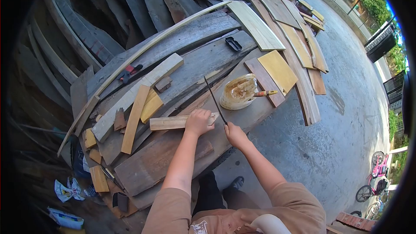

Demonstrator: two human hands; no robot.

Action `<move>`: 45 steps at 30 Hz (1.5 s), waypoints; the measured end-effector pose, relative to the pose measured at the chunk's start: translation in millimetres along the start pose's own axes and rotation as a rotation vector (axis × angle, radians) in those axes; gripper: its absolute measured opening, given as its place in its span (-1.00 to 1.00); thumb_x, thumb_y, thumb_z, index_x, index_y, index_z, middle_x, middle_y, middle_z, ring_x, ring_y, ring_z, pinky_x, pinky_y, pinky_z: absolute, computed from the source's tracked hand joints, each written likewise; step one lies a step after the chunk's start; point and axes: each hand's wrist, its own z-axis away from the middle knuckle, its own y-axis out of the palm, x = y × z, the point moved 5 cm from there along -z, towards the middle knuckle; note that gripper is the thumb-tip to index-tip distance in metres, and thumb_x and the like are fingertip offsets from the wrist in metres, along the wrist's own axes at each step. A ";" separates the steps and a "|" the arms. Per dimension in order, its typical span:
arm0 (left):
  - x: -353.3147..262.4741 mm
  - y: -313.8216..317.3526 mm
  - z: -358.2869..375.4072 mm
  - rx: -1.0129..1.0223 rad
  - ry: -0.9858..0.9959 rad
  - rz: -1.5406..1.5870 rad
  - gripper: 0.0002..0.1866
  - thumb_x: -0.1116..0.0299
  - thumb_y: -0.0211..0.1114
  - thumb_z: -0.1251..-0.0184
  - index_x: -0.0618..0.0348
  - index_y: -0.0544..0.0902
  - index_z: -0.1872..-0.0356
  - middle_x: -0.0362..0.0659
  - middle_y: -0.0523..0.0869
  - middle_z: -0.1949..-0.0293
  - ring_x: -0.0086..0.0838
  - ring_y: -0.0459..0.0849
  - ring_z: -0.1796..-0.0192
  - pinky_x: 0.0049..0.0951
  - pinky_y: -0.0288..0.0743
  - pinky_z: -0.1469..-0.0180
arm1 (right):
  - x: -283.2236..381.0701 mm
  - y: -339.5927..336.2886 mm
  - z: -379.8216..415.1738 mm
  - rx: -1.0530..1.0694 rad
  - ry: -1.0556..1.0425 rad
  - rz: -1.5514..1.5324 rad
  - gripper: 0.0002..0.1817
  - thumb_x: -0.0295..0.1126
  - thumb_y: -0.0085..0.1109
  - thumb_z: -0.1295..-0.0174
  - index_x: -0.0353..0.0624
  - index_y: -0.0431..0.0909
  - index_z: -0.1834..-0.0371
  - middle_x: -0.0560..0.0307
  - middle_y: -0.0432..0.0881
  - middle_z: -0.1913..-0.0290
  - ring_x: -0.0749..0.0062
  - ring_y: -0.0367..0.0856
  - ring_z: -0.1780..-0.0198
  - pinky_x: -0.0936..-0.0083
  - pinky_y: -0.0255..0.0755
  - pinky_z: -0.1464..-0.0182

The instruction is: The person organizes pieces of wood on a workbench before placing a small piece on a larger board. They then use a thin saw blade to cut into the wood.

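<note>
My left hand point(199, 121) is closed over a short pale wooden block point(167, 123), pressing it on the stacked boards near its right end. In my right hand point(236, 135), the fingers wrap the near end of a long, thin dark blade point(212, 93). Seen almost edge-on, this blade points away from me and passes right by the block's right end; I cannot tell whether it is a saw or a file. Just beyond stands a stained white tub point(239, 92), with a brush point(265, 93) at its right side.
Wooden offcuts point(135, 119) lie left of the block on thick planks point(160, 160). A red and black clamp-like tool point(129, 73) and a black tray-like piece point(233, 43) rest farther back. Long boards point(277, 30) stretch away at upper right. Concrete floor point(294, 156) lies to the right.
</note>
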 end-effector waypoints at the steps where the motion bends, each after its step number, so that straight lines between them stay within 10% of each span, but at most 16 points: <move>1: -1.3 1.1 -0.6 0.026 0.029 0.001 -0.59 0.15 0.43 0.26 0.12 0.57 0.35 -0.10 0.64 0.33 -0.25 0.61 0.17 -0.30 0.46 0.08 | -1.1 1.7 -0.6 -0.017 0.003 -0.012 -0.66 -0.18 -0.22 -0.34 -0.27 0.39 0.27 -0.36 0.57 0.37 -0.28 0.54 0.25 -0.05 0.37 0.17; 23: -1.3 -1.5 -4.1 -0.103 -0.212 0.015 -0.62 0.17 0.41 0.22 0.16 0.56 0.38 -0.05 0.66 0.33 -0.21 0.62 0.18 -0.27 0.47 0.09 | -34.8 -33.8 111.7 0.097 0.151 -0.005 -0.66 -0.16 -0.22 -0.35 -0.26 0.35 0.27 -0.34 0.57 0.39 -0.28 0.53 0.25 -0.04 0.37 0.18; 36: 0.2 -0.3 -4.4 -0.122 -0.154 0.005 -0.61 0.18 0.40 0.23 0.17 0.58 0.34 -0.04 0.66 0.30 -0.20 0.63 0.18 -0.29 0.48 0.08 | 14.0 -11.7 -43.0 0.016 -0.028 0.000 -0.63 -0.18 -0.24 -0.34 -0.29 0.44 0.25 -0.36 0.57 0.26 -0.25 0.52 0.15 0.01 0.38 0.08; 45: -2.1 -0.2 -6.4 -0.132 -0.214 -0.023 -0.63 0.17 0.41 0.21 0.15 0.56 0.36 -0.06 0.65 0.34 -0.21 0.62 0.20 -0.27 0.48 0.11 | -13.1 -10.8 19.0 0.004 0.059 -0.030 -0.66 -0.18 -0.22 -0.33 -0.27 0.40 0.27 -0.36 0.57 0.33 -0.29 0.53 0.21 -0.02 0.37 0.15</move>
